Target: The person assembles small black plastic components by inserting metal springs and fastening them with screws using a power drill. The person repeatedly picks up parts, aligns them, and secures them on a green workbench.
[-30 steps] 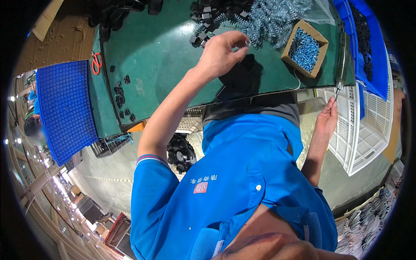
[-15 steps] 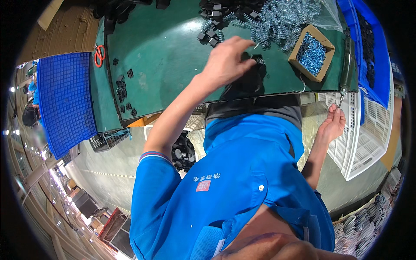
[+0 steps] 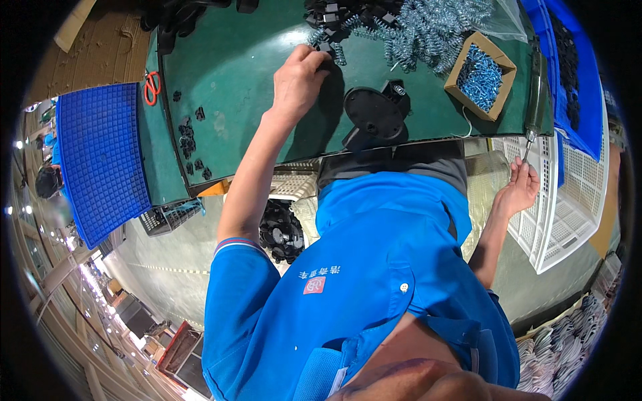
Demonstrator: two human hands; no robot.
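My left hand (image 3: 297, 81) reaches to the pile at the far side of the bench, its fingers curled on a small black block (image 3: 325, 47) with a grey face; the fingertips are partly hidden. Low by the bench's right corner, my right hand (image 3: 517, 190) pinches the thin metal bit of a power screwdriver (image 3: 536, 100), which lies along the right edge. Directly before me sits a round black plastic part (image 3: 372, 112) with an arm towards me. A small coil spring (image 3: 399, 89) stands in the black piece at its far right.
Coil springs (image 3: 428, 33) heap at the back, beside a carton of blue screws (image 3: 480, 79). Blue bins (image 3: 588, 137) and a white crate (image 3: 562, 227) stand right. Orange-handled scissors (image 3: 152, 88) and small black pieces (image 3: 186, 137) lie left on the green bench (image 3: 231, 87).
My left hand has moved left and away from the black plastic part to the block pile, uncovering that part and its spring. My right hand stays at the screwdriver bit.
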